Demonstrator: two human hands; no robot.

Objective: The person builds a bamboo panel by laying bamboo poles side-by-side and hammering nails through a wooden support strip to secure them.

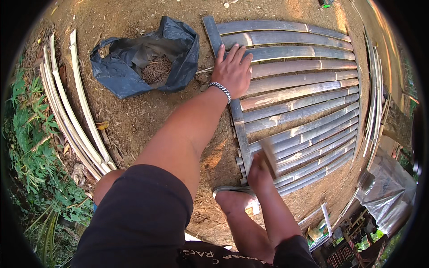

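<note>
Beside black bag (134, 62), left hand (232, 71) presses bamboo slats (304, 89).

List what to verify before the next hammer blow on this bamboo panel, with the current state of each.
1. Left hand flat on the bamboo slats, bracing them: ok.
2. Right hand grips a tool, blurred: kind cannot tell.
3. Left fingers away from the tool: ok.
4. Cross batten lying across the slat ends: ok.
5. Nail under the tool: cannot tell.
6. Sandalled foot near the panel edge, close to the tool: not ok.
</note>
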